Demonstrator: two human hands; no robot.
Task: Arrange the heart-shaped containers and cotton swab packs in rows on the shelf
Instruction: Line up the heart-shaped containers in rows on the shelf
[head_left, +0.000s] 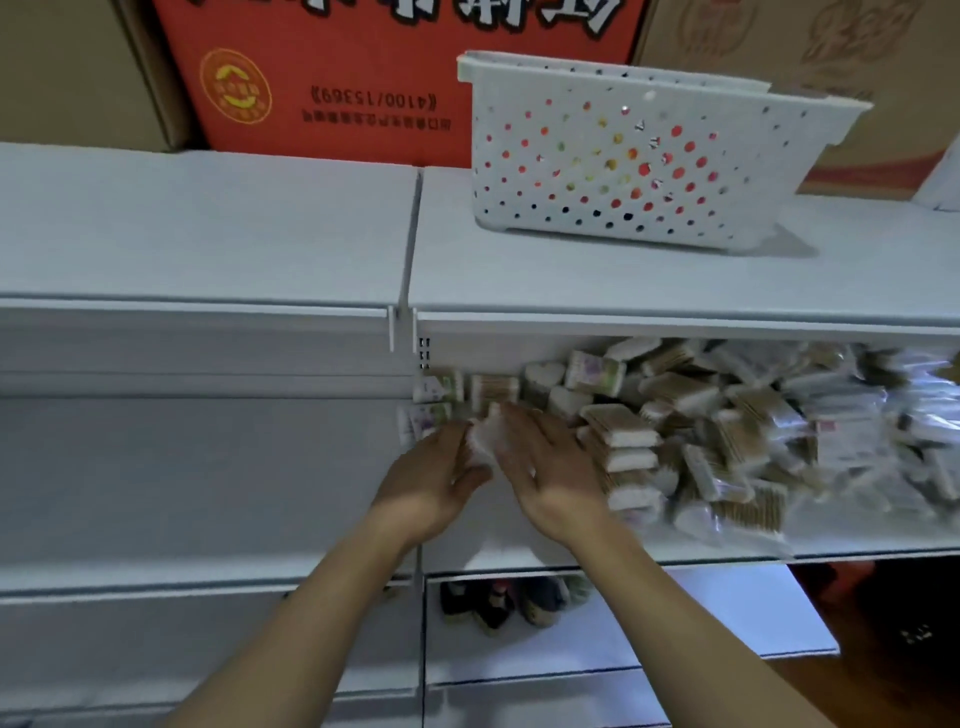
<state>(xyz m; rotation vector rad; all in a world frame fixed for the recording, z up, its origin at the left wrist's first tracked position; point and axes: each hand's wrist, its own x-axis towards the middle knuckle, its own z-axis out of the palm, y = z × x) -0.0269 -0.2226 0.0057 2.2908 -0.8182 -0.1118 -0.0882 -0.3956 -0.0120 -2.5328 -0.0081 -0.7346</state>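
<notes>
We've got both hands on the mid shelf (519, 545), at its left end. Left hand (436, 483) and right hand (550, 467) sit side by side w/ one small whitish pack (480, 441) between them. It's blurred, so we can't tell if it's a heart-shaped container or a swab pack. Left fingers look curled onto its left side; right hand lies flatter, fingers mostly straight, pressing its right side. So the left grips, the right steadies, as far as we can judge.

Just beyond our fingertips, toward the back of the shelf, a few items already stand in a short line: printed packs (439, 387), a swab pack (493, 389), then a heart-shaped container (543, 376). That reads as the start of a row.

Right of the right hand, starting just beside it and running well away, is the loose heap of swab packs (727, 431), jumbled at all angles.

The key relation: the row is straight ahead of the hands, the heap is off to the right. So the held pack prob. goes forward, its long axis lined up w/ its neighbours. The right hand is nearer the heap, so it's the natural one for the next pick.

Above the hands, on the top shelf, a perforated white basket (623, 171) sits tilted.
</notes>
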